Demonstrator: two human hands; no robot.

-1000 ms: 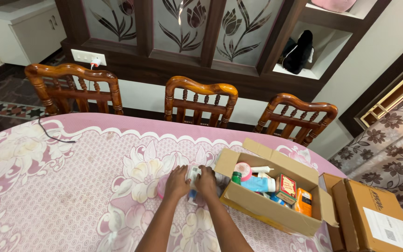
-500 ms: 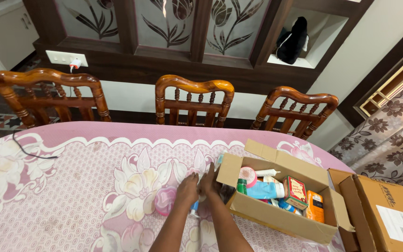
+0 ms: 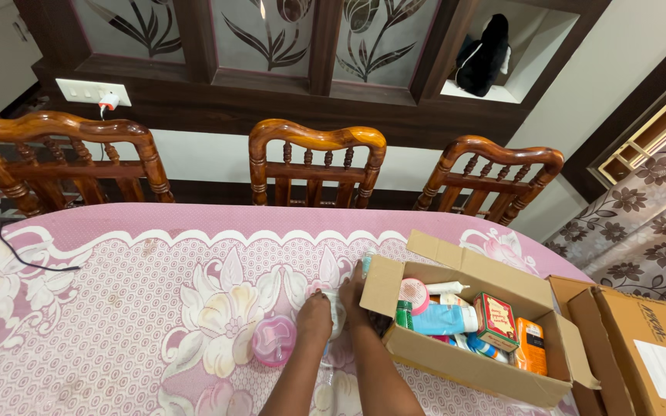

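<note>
My left hand (image 3: 314,317) and my right hand (image 3: 354,296) are pressed together on a small white item (image 3: 335,311), low over the pink flowered tablecloth (image 3: 117,308). Both hands sit right against the left wall of an open cardboard box (image 3: 456,365). Inside the box lie a pink round jar (image 3: 412,291), a white tube (image 3: 446,287), a blue tube (image 3: 437,317), a red and green carton (image 3: 496,320) and an orange carton (image 3: 532,345). A pink round container (image 3: 273,340) rests on the cloth just left of my left hand. Most of the white item is hidden by my fingers.
A second, closed cardboard box (image 3: 645,347) stands at the table's right end. Three wooden chairs (image 3: 315,162) line the far side of the table. A black cable (image 3: 28,264) trails over the cloth at the far left.
My hands have slid right and lower, up against the box's side, with the white item still between them. The view has shifted left to right.
</note>
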